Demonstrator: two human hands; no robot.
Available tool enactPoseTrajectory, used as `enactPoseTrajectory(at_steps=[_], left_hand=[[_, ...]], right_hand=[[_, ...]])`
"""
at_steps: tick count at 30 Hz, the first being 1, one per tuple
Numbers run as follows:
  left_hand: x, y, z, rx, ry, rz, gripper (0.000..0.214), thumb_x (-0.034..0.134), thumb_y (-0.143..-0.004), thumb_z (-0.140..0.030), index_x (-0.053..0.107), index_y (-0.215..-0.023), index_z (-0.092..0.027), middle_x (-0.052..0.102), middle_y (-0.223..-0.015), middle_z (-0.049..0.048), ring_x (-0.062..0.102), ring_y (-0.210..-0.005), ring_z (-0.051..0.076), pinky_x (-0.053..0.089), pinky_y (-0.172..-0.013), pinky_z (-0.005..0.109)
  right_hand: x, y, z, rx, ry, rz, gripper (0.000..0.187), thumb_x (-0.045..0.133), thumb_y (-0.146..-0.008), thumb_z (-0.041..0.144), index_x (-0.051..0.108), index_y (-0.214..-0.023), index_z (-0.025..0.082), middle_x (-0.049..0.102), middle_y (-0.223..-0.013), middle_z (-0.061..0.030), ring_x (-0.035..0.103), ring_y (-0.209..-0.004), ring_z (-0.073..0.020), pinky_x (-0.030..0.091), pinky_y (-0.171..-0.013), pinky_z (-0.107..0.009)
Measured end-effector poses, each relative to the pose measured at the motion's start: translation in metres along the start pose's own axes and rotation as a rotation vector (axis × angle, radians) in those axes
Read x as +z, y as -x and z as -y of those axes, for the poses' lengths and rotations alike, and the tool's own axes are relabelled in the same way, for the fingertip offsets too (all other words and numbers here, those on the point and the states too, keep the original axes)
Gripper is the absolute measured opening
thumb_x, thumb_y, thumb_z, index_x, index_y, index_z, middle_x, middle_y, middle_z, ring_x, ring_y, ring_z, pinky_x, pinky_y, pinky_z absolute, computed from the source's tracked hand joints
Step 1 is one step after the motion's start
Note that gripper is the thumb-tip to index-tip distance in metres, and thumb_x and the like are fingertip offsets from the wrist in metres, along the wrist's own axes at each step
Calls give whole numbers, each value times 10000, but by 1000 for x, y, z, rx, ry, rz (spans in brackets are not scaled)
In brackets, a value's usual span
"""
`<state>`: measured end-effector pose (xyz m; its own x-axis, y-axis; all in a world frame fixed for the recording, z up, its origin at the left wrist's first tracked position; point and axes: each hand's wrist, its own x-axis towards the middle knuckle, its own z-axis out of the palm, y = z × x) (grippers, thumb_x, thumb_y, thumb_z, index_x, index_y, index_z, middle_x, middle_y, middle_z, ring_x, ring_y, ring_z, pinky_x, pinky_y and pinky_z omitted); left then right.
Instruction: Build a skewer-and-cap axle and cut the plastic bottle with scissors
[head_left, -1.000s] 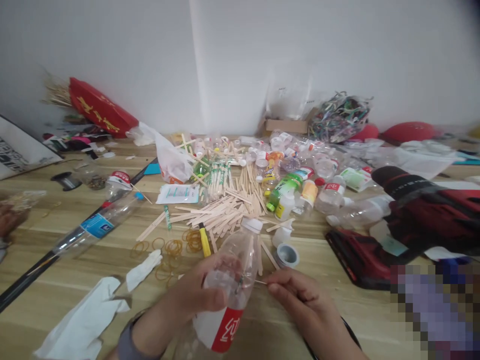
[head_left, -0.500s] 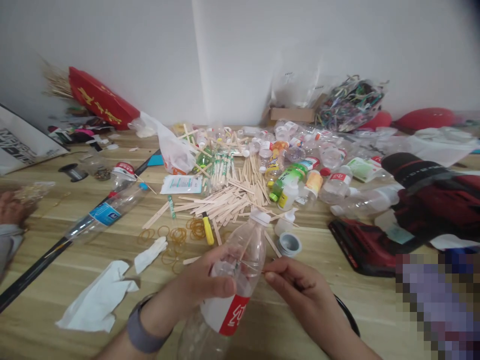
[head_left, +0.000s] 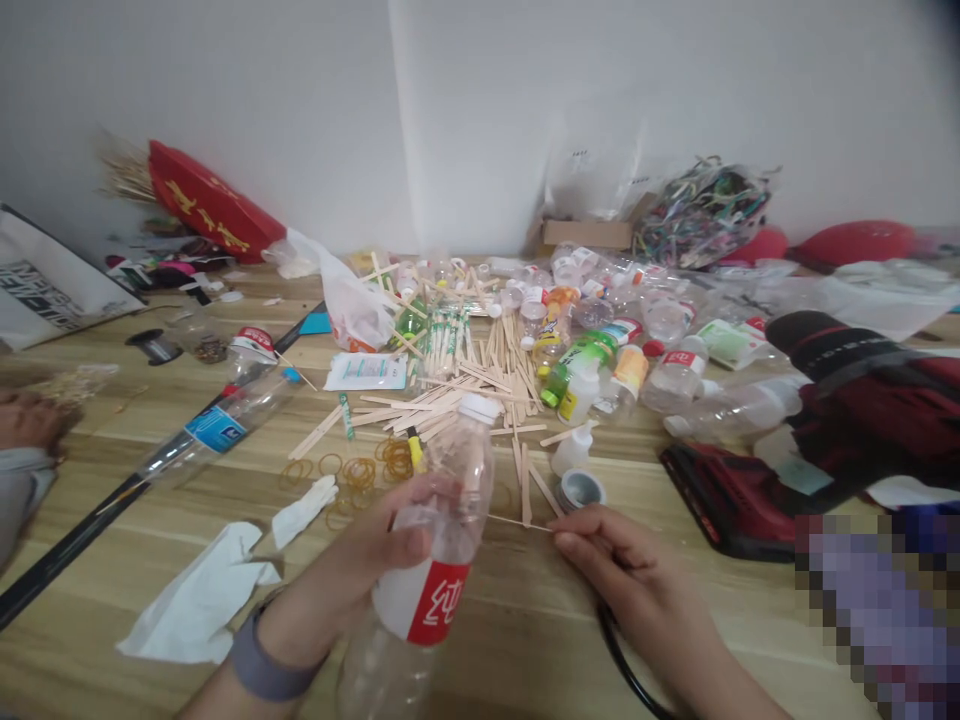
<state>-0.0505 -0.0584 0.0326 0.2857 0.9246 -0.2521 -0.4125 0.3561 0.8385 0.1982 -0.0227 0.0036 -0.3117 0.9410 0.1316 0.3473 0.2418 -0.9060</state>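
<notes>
My left hand (head_left: 394, 545) is wrapped round a clear plastic bottle (head_left: 435, 610) with a white cap and a red and white label. The bottle leans slightly to the right above the table. At its right side, my right hand (head_left: 626, 570) pinches the end of a thin pale strand (head_left: 521, 524) between thumb and forefinger. That strand runs straight from the bottle's upper part to my fingertips; whether it is a stretched rubber band or a thin stick I cannot tell. Wooden craft sticks (head_left: 442, 395) and rubber bands (head_left: 358, 472) lie just beyond the bottle.
A red and black power tool (head_left: 862, 430) lies at the right, behind a grey cup (head_left: 581, 488). Plastic bottles crowd the back. White tissue (head_left: 191, 595) and a bottle with a blue label (head_left: 217, 428) lie left. Another person's hand (head_left: 30, 420) rests at the far left.
The bottle has shifted left and stands more upright. My right hand has moved slightly right, away from it, and the thin strand now shows stretched across the gap.
</notes>
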Motion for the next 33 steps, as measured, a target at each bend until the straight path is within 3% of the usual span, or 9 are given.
enactPoseTrajectory(at_steps=[3, 9, 14, 18, 21, 25, 28, 33], left_hand=[[-7, 5, -5, 22, 25, -74, 643, 901, -530, -501, 692, -1050, -185, 740, -924, 49, 678, -784, 195, 492, -703, 262], [-27, 18, -13, 100, 26, -291, 628, 905, -531, -496, 712, -1038, -179, 755, -931, 79, 707, -791, 225, 547, -706, 295], [-53, 31, -9, 145, 90, -389, 618, 901, -549, -474, 714, -1071, -202, 776, -932, 74, 726, -779, 241, 573, -710, 320], [-54, 33, -8, 124, 89, -380, 635, 919, -515, -473, 719, -1052, -198, 781, -920, 76, 725, -763, 234, 567, -697, 307], [-41, 30, -11, 73, 65, -292, 623, 936, -484, -460, 727, -1004, -188, 770, -879, 63, 704, -733, 199, 541, -688, 274], [-27, 24, -13, 52, 62, -149, 577, 914, -533, -471, 721, -991, -178, 752, -860, 58, 680, -723, 173, 508, -673, 252], [-24, 20, -8, 31, 59, -69, 562, 892, -578, -477, 708, -1017, -178, 750, -877, 66, 675, -756, 169, 489, -683, 240], [-21, 13, 1, -40, 82, -8, 637, 902, -564, -464, 665, -1081, -177, 739, -922, 76, 665, -776, 180, 477, -700, 254]], right_hand=[[-9, -5, -8, 47, -21, -51, 346, 616, -850, 500, 723, -760, 184, 588, -614, -25, 506, -560, -154, 369, -501, -238], [-28, -18, -20, 122, -89, -303, 366, 696, -768, 549, 690, -717, 187, 651, -712, -46, 562, -664, -185, 433, -593, -265], [-32, -24, -30, 232, -234, -570, 404, 756, -689, 572, 646, -759, 190, 432, -533, 39, 337, -478, -111, 255, -437, -241], [-29, -27, -37, 264, -380, -680, 396, 783, -678, 531, 603, -798, 199, 384, -542, 59, 318, -472, -109, 246, -419, -239], [-21, -26, -32, 237, -358, -606, 416, 770, -696, 564, 610, -773, 188, 383, -540, 55, 322, -484, -106, 258, -421, -224], [-7, -19, -15, 227, -334, -399, 521, 748, -667, 676, 619, -732, 175, 423, -525, 39, 350, -481, -103, 292, -436, -209], [1, -12, -5, 224, -317, -240, 541, 695, -708, 709, 607, -726, 175, 460, -540, 24, 377, -486, -106, 307, -449, -206], [8, -2, -9, 115, -144, -106, 476, 596, -829, 647, 635, -724, 184, 479, -585, 4, 423, -541, -132, 348, -494, -226]])
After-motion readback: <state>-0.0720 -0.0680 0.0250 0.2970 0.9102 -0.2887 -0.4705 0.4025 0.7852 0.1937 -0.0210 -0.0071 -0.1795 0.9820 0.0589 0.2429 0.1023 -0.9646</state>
